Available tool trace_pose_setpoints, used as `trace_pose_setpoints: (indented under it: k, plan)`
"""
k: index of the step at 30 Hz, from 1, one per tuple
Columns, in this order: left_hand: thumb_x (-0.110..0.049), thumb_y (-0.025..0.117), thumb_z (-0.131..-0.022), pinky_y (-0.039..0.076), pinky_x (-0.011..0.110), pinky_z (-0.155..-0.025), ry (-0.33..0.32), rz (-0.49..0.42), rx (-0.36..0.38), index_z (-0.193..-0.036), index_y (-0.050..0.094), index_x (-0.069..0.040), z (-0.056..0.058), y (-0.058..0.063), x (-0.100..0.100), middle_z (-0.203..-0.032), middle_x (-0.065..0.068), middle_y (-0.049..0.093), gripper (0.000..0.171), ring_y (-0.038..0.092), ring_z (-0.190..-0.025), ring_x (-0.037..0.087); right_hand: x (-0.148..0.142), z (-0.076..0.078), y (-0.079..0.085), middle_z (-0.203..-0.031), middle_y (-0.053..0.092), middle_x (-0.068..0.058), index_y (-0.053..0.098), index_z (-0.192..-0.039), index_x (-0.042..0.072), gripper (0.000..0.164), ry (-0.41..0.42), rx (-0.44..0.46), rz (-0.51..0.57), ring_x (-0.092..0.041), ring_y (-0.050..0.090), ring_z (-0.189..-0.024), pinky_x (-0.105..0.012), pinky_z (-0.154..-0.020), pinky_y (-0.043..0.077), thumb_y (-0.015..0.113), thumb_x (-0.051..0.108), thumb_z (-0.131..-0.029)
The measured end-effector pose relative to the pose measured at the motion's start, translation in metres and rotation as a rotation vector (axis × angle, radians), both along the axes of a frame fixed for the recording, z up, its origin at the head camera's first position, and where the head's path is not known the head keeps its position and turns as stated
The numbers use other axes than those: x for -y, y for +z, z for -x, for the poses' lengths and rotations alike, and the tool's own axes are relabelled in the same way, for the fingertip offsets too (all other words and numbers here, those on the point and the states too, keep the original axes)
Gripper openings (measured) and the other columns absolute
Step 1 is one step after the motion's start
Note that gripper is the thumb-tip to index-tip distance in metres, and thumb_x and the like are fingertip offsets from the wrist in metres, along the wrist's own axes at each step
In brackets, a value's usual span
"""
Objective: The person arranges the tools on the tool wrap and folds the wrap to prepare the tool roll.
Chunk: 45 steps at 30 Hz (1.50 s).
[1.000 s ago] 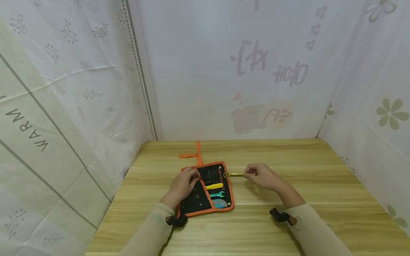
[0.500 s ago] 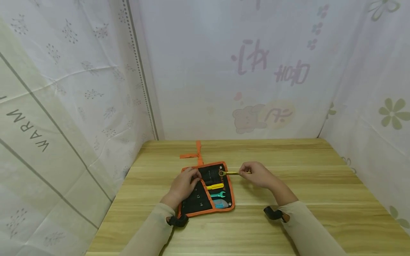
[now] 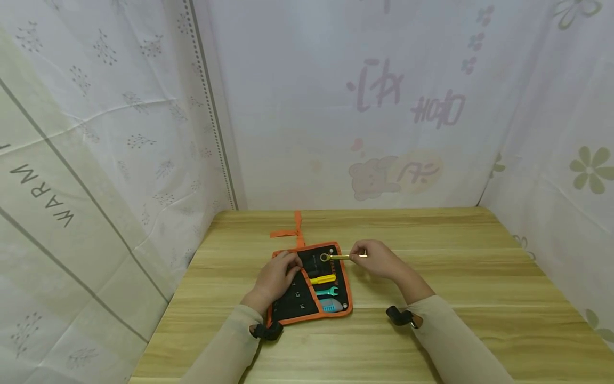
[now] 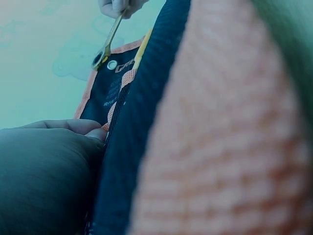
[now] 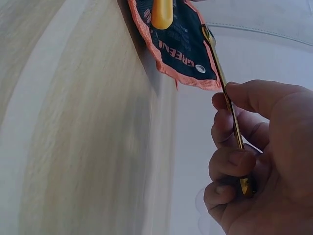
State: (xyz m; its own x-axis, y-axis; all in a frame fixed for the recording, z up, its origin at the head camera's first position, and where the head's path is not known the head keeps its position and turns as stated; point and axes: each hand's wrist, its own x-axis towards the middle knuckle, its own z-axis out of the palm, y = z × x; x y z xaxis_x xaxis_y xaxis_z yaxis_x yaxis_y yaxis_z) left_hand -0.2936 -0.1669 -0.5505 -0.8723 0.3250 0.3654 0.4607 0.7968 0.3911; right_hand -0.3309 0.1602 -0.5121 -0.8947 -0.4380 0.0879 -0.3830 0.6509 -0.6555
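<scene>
A black tool pouch (image 3: 288,312) with orange trim lies spread on the table. My left hand (image 3: 274,278) rests on its left part, and in the left wrist view thumb and finger pinch the orange pocket edge (image 4: 106,126). In my right hand (image 3: 380,260) I hold a gold combination wrench (image 5: 229,103) by its open-jaw end. Its ring end (image 3: 325,257) points left, over the pouch's upper right. From the pocket stick out a yellow handle (image 3: 323,279), a green open-ended wrench (image 3: 328,291) and a grey-blue tool (image 3: 331,305).
An orange tie strap (image 3: 298,229) runs from the pouch's far edge toward the back of the wooden table (image 3: 408,352). Printed white curtains (image 3: 307,106) surround the table at the back and both sides. Black wrist mounts (image 3: 399,316) sit at my sleeves.
My right hand has moved left with the gold wrench, bringing its ring end from the pouch's right edge in over the black fabric. The left hand has kept its place.
</scene>
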Motion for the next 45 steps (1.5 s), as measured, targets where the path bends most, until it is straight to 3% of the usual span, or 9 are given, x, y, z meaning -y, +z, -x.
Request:
trace_pose_setpoints:
  k: [16, 25, 31, 45]
  plan:
    - [-0.019, 0.072, -0.102, 0.055, 0.031, -0.073, -0.005, -0.007, 0.007, -0.103, 0.069, -0.027, 0.001, 0.001, 0.001, -0.099, -0.012, 0.059, 0.009, 0.062, -0.084, 0.008, 0.017, 0.003, 0.001, -0.091, 0.065, 0.007, 0.076, -0.103, 0.017, 0.011, -0.019, 0.001, -0.024, -0.018, 0.056, -0.080, -0.038, -0.071, 0.048, 0.067, 0.023, -0.106]
    - [-0.018, 0.073, -0.101, 0.057, 0.033, -0.077, -0.001, -0.013, 0.001, -0.103, 0.071, -0.027, 0.001, 0.002, 0.000, -0.102, -0.013, 0.062, 0.009, 0.065, -0.089, 0.009, 0.027, 0.004, 0.004, -0.090, 0.067, 0.002, 0.074, -0.105, 0.014, 0.009, 0.025, 0.032, 0.008, -0.016, 0.058, -0.072, -0.035, -0.063, 0.050, 0.067, 0.019, -0.106]
    - [-0.018, 0.073, -0.101, 0.057, 0.033, -0.079, 0.000, -0.010, 0.004, -0.103, 0.071, -0.026, 0.000, 0.003, 0.000, -0.103, -0.012, 0.063, 0.008, 0.066, -0.090, 0.010, 0.036, 0.005, 0.002, -0.089, 0.067, 0.003, 0.074, -0.101, 0.017, 0.007, 0.063, 0.008, -0.006, -0.015, 0.057, -0.072, -0.034, -0.066, 0.049, 0.069, 0.020, -0.105]
    - [-0.017, 0.073, -0.101, 0.057, 0.033, -0.077, -0.007, -0.004, -0.028, -0.102, 0.072, -0.027, 0.000, 0.003, -0.001, -0.101, -0.012, 0.063, 0.010, 0.065, -0.089, 0.010, 0.055, 0.005, 0.000, -0.088, 0.066, 0.010, 0.077, -0.099, 0.022, 0.009, 0.050, -0.048, -0.008, -0.013, 0.059, -0.076, -0.035, -0.070, 0.052, 0.070, 0.022, -0.104]
